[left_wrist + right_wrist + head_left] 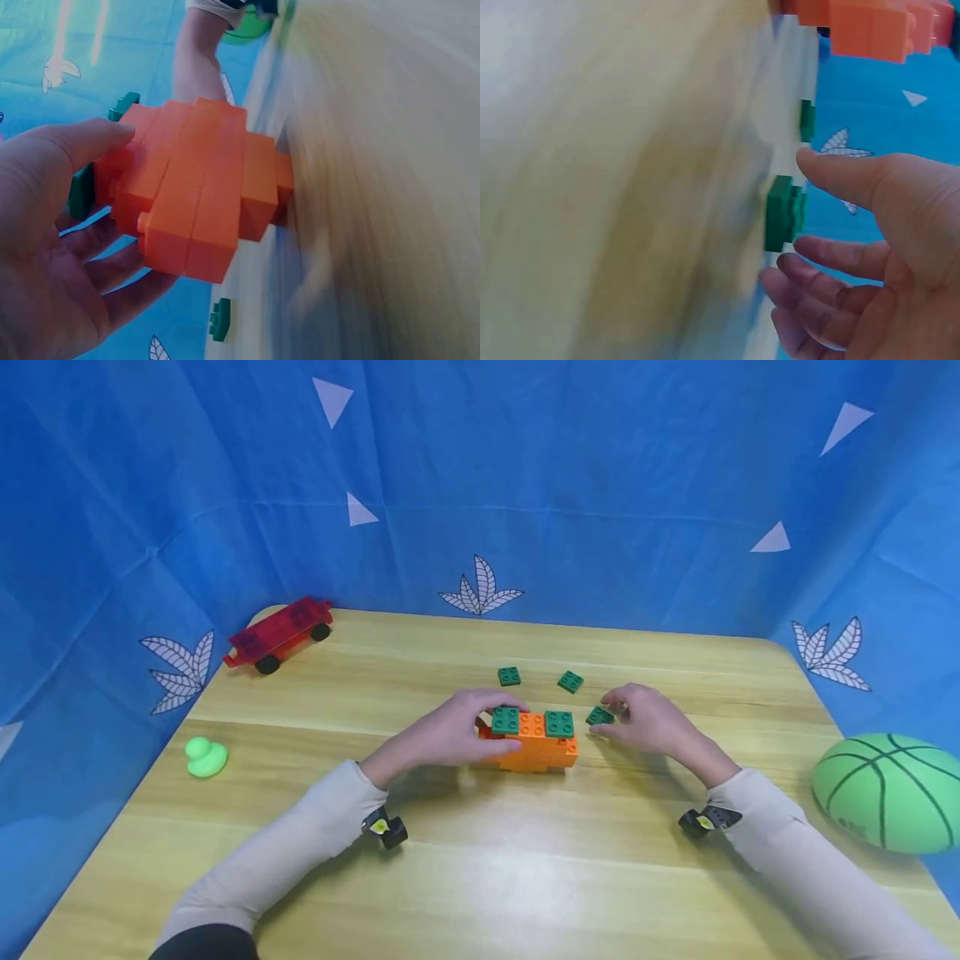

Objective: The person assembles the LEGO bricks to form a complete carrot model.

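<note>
An orange toy-brick build [534, 753] carries two green square bricks on top, one at the left [506, 720] and one at the right [558, 724]. My left hand [456, 727] grips its left end, thumb on the near side and fingers round the back. The left wrist view shows the stepped end of the build [191, 202] close up. To the right, my right hand [651, 720] reaches over a loose green brick [600, 716]. In the right wrist view thumb and fingers are spread on either side of that brick [780, 214], with gaps showing.
Two more green bricks lie behind the build, one left [508, 676] and one right [571, 682]. A red toy car [281, 631] stands at the back left, and a green rubber duck [205, 757] at the left. A green ball [888, 793] sits by the right edge.
</note>
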{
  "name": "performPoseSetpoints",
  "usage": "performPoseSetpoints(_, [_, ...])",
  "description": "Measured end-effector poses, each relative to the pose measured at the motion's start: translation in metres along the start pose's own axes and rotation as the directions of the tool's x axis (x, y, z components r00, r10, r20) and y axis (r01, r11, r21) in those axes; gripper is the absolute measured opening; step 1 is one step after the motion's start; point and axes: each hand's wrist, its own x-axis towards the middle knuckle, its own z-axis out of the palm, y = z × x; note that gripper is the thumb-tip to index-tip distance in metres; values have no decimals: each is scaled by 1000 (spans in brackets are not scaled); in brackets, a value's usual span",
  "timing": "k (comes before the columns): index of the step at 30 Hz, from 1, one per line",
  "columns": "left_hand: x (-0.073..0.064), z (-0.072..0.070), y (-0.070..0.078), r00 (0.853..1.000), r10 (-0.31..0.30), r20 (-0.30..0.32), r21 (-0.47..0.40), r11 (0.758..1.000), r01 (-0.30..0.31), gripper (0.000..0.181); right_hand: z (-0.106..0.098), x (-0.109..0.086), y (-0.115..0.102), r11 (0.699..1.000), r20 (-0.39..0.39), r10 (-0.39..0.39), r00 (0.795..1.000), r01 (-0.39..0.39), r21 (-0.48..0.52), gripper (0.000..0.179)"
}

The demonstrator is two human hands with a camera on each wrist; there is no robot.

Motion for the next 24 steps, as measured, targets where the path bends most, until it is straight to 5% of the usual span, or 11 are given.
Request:
performPoseSetpoints(6, [2,0,3,999,-22,-33,-40,999,21,43,8,4,7,993,-42,-114,993,112,-37,31])
performPoseSetpoints(14, [2,2,5,998,-66,-17,-73,995,65,44,-6,4,-2,978,-93,-203,975,206,25,31])
performPoseSetpoints(18, [2,1,5,997,-82,-14,-84,993,81,46,-25,0,-18,954,-187,-282,941,296,52,28])
performPoseSetpoints(24, [3,-1,6,996,-83,-13,-107,991,81,45,-43,-9,-52,889,-289,-413,864,451,77,27])
